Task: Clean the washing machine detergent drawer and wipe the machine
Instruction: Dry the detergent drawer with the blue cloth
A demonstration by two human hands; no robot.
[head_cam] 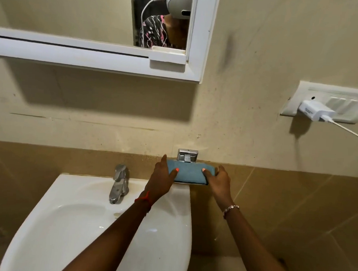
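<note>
A folded blue cloth [189, 171] lies on a small metal wall shelf [187, 155] above the right end of the basin. My left hand [161, 176] grips the cloth's left end, thumb on top. My right hand [218, 179] grips its right end the same way. No washing machine or detergent drawer is in view.
A white wash basin [82, 223] with a chrome tap [119, 184] sits below left. A white-framed mirror cabinet [99, 54] hangs above. On the right wall, a switch plate [329, 102] holds a white charger [314, 110] with its cable running right.
</note>
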